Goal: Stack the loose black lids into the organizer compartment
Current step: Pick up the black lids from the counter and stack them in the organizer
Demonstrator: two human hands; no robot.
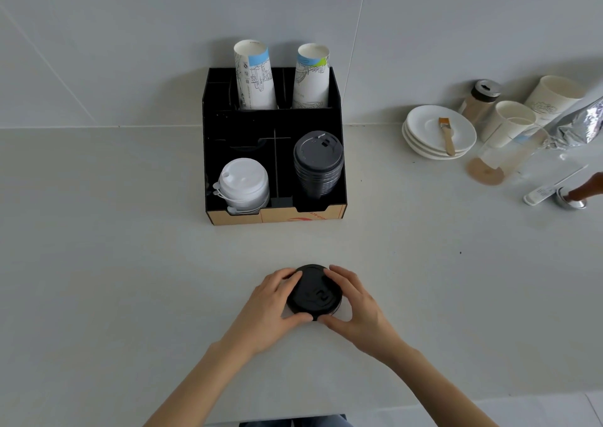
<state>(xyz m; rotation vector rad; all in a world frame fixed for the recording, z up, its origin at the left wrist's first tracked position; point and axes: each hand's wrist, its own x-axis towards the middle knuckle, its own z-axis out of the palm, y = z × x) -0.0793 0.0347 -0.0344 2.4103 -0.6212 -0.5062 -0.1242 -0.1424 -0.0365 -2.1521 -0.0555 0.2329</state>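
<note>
Left hand (272, 299) and right hand (354, 299), fingers curled, cup loose black lids (314, 293) between them, gathering them for the organizer (336, 100) beyond.

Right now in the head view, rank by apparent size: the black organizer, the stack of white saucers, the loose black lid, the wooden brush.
1. black organizer
2. stack of white saucers
3. loose black lid, though nearness to the camera enlarges it
4. wooden brush

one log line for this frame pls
hands: left + right gripping black lids | on counter | organizer black stack: front-right
</note>
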